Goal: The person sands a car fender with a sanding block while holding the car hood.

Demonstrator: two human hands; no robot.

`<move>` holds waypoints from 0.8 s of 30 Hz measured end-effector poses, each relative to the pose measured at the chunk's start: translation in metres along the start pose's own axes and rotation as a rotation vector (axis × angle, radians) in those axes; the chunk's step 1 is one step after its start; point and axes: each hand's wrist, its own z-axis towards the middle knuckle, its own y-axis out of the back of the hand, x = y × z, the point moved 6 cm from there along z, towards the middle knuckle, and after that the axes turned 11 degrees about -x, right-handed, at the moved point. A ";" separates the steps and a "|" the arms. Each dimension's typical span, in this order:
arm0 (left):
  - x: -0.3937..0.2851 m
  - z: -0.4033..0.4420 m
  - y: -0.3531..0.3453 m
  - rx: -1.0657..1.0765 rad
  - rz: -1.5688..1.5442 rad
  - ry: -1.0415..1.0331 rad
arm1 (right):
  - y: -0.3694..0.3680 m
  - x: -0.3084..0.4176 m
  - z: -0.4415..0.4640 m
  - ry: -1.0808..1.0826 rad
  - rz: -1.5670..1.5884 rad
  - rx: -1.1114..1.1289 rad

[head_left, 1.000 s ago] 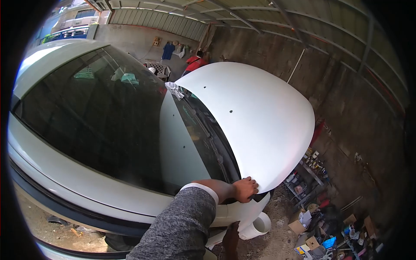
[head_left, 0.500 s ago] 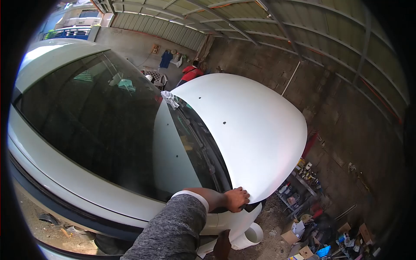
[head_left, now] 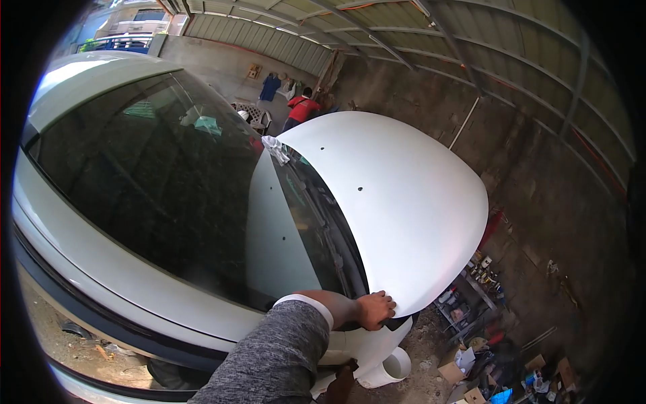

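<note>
My left hand (head_left: 375,310) is closed over the near rear corner of the white car hood (head_left: 417,215), fingers on its top face. A dark gap shows between this corner and the white fender (head_left: 377,350). The grey-sleeved forearm reaches across the windshield's (head_left: 175,195) lower corner. Beside the hood's rear edge run the black wipers (head_left: 330,225). A crumpled white cloth (head_left: 275,149) lies at the far end of that edge. Below the fender is a dark brown shape, maybe my right hand, too shadowed to make out its fingers.
A white bucket (head_left: 396,367) stands on the ground by the fender. Shelves with bottles and cans (head_left: 486,273) and cardboard boxes (head_left: 454,367) line the right side. A person in a red shirt (head_left: 303,109) is beyond the hood, near a chair (head_left: 254,116).
The view has shifted slightly, so the car and hood sit a little further right in it. My left hand keeps its hold on the hood corner. The person in red is more upright.
</note>
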 end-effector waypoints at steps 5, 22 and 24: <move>-0.001 0.002 0.001 0.010 -0.001 -0.006 | 0.019 0.011 0.013 -0.012 -0.197 0.140; -0.005 0.002 0.008 -0.093 0.026 -0.037 | 0.006 0.025 -0.010 0.158 -0.188 0.104; -0.004 0.002 0.008 -0.144 0.004 -0.063 | 0.020 0.070 -0.042 0.170 -0.066 0.067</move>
